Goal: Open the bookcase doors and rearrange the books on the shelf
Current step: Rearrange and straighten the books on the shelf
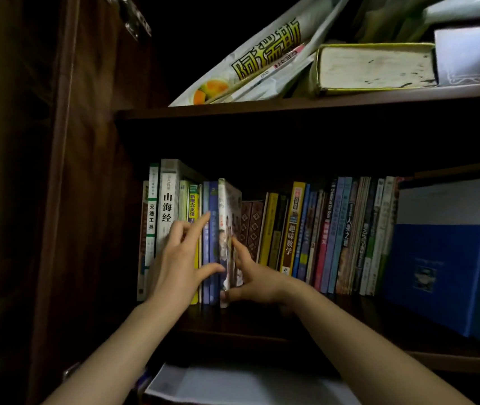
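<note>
Reaching into the dark wooden bookcase (66, 200), both bare hands are at a row of books (320, 238) that stand on the middle shelf (262, 331). The left door (14, 200) is swung open at the left side.

The left hand (179, 267) lies against the book spines near the left end of the row. Its fingers (201, 226) are spread apart and mostly straight, touching a yellow book (193, 206) and a blue book (213, 217). Its thumb reaches to the right across the blue spines.

The right hand (255, 280) holds a thin picture book (228, 229) that sticks out a little from the row, just to the right of the blue book. The pointer finger is on the cover side and the thumb is near the bottom of the spine, so the fingers pinch this book between them.

To the right of it stand two brown patterned books (250, 226), then many thin books of many colors. A big blue and white book (443, 258) stands at the far right.

On the shelf above (262, 108) a thick old book (376, 67) lies flat, and a plastic bag with yellow letters (259, 57) leans beside it. White paper (233, 387) lies on the lower shelf under the arms.
</note>
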A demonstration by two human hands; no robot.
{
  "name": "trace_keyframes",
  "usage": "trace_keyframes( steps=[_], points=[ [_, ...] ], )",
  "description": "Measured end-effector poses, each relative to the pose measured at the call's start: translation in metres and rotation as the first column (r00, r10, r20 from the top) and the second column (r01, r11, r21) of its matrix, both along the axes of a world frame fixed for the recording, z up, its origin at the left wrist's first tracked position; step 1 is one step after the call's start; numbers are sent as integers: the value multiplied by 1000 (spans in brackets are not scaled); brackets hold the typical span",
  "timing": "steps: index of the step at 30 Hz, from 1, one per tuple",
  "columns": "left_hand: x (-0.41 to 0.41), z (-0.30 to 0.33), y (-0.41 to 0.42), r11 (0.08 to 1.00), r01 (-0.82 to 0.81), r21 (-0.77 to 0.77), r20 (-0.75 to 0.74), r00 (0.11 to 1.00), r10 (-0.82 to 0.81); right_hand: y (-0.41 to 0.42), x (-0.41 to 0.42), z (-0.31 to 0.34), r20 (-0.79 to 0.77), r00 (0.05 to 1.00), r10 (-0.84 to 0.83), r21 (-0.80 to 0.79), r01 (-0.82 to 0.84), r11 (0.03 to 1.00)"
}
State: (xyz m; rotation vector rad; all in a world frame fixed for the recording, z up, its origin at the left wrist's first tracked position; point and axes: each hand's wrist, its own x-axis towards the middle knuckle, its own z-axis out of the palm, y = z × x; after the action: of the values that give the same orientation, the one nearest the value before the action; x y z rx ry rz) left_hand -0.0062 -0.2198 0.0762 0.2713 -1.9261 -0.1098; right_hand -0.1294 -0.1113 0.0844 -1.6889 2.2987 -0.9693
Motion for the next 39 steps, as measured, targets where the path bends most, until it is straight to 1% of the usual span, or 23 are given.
trace_keyframes(
  steps=[2, 4, 6, 8, 12, 14, 16, 18, 19, 20, 21, 22, 23, 24, 25, 28, 30, 32, 36, 39],
  points=[
    [-5, 2, -6, 997, -36, -73, -4, 999, 36, -3, -5, 0, -6, 1000, -22, 9, 22, 1000],
    [-13, 4, -10, 984, -76, -161, -4, 997, 76, -4, -8, 0, -45, 998, -34, 29, 36, 999],
    [-22, 3, -12, 971, -97, -217, -43, 995, 90, -5, -9, -2, -85, 995, -47, 45, 51, 998],
    [-31, 4, -12, 965, -136, -225, -82, 989, 120, -6, -12, -3, -108, 993, -55, 47, 60, 997],
    [-41, 5, -9, 948, -204, -244, -108, 977, 182, -2, -16, -2, -141, 990, -33, 62, 42, 997],
    [-43, 3, -11, 942, -219, -255, -120, 974, 194, 13, -16, 6, -198, 979, -49, 51, 60, 997],
    [-46, 0, -14, 939, -228, -258, -135, 971, 199, 34, -21, 17, -302, 948, -102, -32, 97, 995],
    [-49, -1, -16, 939, -223, -263, -146, 971, 189, 55, -34, 27, -435, 871, -227, -180, 163, 970],
    [-50, -1, -16, 939, -214, -268, -148, 973, 179, 63, -44, 32, -487, 808, -332, -291, 208, 934],
    [-50, -2, -17, 941, -201, -271, -148, 975, 166, 71, -55, 37, -501, 734, -458, -422, 255, 870],
    [-50, -2, -17, 945, -188, -269, -146, 977, 153, 77, -68, 43, -478, 656, -584, -549, 295, 782],
    [-51, -3, -18, 948, -176, -266, -142, 980, 142, 82, -80, 49, -449, 578, -681, -637, 327, 698],
    [-50, -3, -18, 948, -170, -268, -137, 981, 137, 86, -91, 54, -447, 507, -737, -675, 349, 650],
    [-50, -4, -19, 946, -169, -276, -133, 982, 136, 88, -102, 57, -470, 450, -759, -682, 360, 636],
    [-51, -3, -20, 942, -176, -287, -130, 981, 143, 89, -111, 60, -488, 424, -763, -678, 366, 637],
    [-51, -2, -21, 933, -195, -303, -118, 979, 166, 89, -120, 63, -503, 451, -737, -647, 369, 667],
    [-51, -2, -21, 932, -195, -307, -123, 979, 164, 87, -122, 66, -555, 432, -711, -617, 359, 700],
    [-51, -3, -21, 930, -198, -310, -135, 977, 163, 85, -121, 72, -587, 424, -690, -552, 414, 724],
    [-51, -4, -22, 927, -198, -319, -150, 976, 157, 78, -123, 84, -651, 311, -693, -472, 549, 690],
    [-51, -4, -21, 928, -201, -315, -148, 976, 161, 74, -120, 91, -671, 277, -687, -434, 605, 668]
  ],
)
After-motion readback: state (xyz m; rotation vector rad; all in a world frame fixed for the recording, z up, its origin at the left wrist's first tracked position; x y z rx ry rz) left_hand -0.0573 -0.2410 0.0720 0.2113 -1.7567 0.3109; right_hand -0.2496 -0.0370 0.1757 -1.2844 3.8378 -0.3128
